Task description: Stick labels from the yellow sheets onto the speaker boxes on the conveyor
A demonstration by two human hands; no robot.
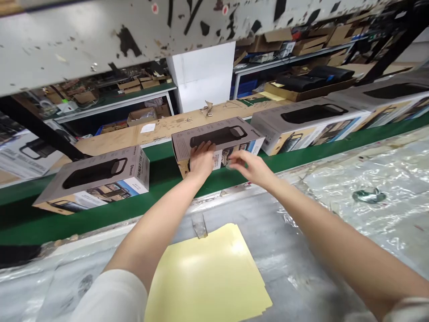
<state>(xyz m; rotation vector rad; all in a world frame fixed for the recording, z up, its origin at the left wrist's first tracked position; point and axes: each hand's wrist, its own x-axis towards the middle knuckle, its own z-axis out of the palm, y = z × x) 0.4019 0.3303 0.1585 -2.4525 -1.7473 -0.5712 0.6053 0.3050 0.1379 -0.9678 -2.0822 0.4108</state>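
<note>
A printed cardboard box (224, 122) with a black speaker pictured on its top sits on the green conveyor belt (161, 166). My left hand (201, 161) lies over its front edge, fingers stretched out on the top and the palm against the front side. By the front side, towards its right end, is my right hand (250, 166). Its thumb and forefinger are closed near a small clear piece, too blurred to name for certain. A stack of yellow sheets (208, 273) lies on the worktop below my arms.
More such boxes stand on the belt, one on the left (95, 179) and others (308, 123) on the right. A scratched metal beam (134, 40) crosses above. Clear plastic film (368, 179) covers the worktop. A tray of black items (315, 82) sits beyond the belt.
</note>
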